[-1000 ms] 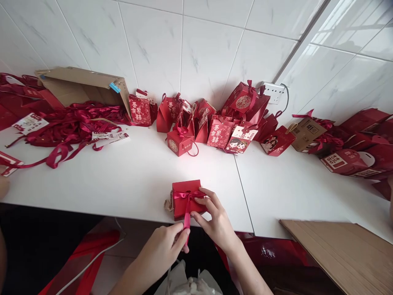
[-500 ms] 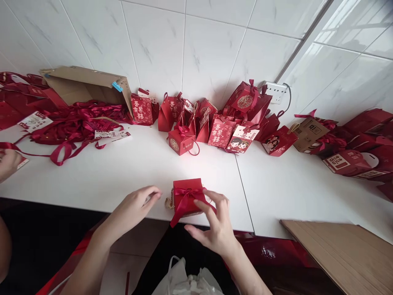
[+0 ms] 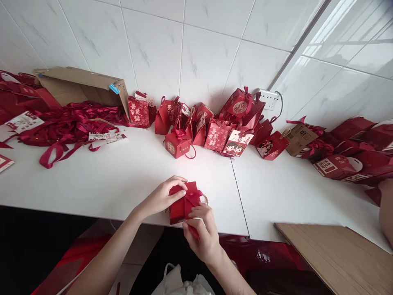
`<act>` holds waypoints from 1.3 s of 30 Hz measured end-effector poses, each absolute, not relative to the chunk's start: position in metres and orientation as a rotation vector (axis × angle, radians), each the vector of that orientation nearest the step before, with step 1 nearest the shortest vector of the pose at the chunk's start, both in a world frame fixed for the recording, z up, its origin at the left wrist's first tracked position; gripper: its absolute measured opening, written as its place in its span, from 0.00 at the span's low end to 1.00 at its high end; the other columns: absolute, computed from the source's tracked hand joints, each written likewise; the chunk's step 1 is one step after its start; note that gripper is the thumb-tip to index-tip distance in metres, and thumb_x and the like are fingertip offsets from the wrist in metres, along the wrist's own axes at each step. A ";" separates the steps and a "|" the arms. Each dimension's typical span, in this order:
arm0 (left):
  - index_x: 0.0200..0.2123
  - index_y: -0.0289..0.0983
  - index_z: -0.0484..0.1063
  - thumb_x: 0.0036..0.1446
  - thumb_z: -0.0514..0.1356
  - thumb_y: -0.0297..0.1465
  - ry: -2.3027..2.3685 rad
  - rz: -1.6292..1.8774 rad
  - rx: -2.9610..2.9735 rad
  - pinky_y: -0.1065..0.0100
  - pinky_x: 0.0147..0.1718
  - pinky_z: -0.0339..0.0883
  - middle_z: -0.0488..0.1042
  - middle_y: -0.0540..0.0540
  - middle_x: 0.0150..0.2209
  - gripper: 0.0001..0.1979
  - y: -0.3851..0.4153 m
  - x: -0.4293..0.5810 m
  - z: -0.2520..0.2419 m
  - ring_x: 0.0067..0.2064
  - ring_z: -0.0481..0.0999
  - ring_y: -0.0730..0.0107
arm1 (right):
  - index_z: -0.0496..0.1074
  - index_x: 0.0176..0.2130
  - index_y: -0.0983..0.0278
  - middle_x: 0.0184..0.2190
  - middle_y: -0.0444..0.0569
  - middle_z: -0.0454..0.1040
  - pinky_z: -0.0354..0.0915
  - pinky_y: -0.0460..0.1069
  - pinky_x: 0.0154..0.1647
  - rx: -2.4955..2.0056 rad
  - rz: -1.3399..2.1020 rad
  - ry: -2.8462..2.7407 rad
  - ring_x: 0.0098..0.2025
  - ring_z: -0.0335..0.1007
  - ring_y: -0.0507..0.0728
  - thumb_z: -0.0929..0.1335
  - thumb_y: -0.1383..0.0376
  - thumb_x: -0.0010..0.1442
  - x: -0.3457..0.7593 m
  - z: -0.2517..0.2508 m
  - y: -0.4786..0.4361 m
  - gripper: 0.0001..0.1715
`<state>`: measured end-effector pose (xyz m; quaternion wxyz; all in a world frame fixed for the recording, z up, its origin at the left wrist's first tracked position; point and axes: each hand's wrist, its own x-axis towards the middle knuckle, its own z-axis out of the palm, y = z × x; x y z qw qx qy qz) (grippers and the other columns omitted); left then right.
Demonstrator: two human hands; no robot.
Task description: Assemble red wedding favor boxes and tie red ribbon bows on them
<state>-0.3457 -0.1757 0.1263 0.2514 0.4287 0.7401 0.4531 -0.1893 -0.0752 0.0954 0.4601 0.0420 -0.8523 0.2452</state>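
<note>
A small red gift box (image 3: 181, 205) with a red ribbon bow (image 3: 193, 199) sits at the near edge of the white table (image 3: 123, 176). My left hand (image 3: 162, 196) grips the box's left top corner, fingers curled over it. My right hand (image 3: 202, 233) is closed in a pinch on the ribbon's tail just below the bow, at the table's edge. A twisted cord handle (image 3: 205, 198) sticks out to the right of the box.
Several finished red gift boxes and bags (image 3: 215, 123) line the tiled wall. A heap of red ribbons (image 3: 70, 125) and an open cardboard box (image 3: 80, 84) lie at the left. Flat cardboard (image 3: 334, 258) lies at the lower right. Another person's arm (image 3: 387, 209) shows at the right edge.
My left hand moved right from the table onto the box and gripped it. My right hand closed on the ribbon tail. The box has turned, so its cord handle now shows on the right.
</note>
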 end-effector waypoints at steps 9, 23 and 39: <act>0.35 0.40 0.72 0.62 0.51 0.32 2.048 1.259 1.296 0.61 0.58 0.60 0.68 0.45 0.53 0.10 -0.175 -0.343 0.123 0.58 0.65 0.63 | 0.69 0.30 0.64 0.27 0.47 0.68 0.65 0.42 0.22 -0.179 0.539 -2.216 0.25 0.67 0.48 0.67 0.68 0.62 -0.165 0.111 -0.066 0.07; 0.33 0.40 0.77 0.57 0.55 0.33 2.000 1.170 1.266 0.55 0.59 0.59 0.66 0.45 0.56 0.10 -0.176 -0.340 0.133 0.59 0.64 0.56 | 0.61 0.26 0.64 0.16 0.44 0.71 0.68 0.45 0.21 -0.733 2.677 -1.716 0.20 0.74 0.54 0.68 0.37 0.45 -0.178 0.102 -0.103 0.34; 0.37 0.42 0.75 0.57 0.58 0.33 2.054 1.118 1.452 0.57 0.60 0.57 0.66 0.45 0.56 0.07 -0.175 -0.343 0.126 0.61 0.61 0.59 | 0.67 0.27 0.67 0.17 0.43 0.69 0.56 0.41 0.12 -0.981 2.260 -2.232 0.15 0.66 0.48 0.57 0.36 0.55 -0.152 0.121 0.001 0.37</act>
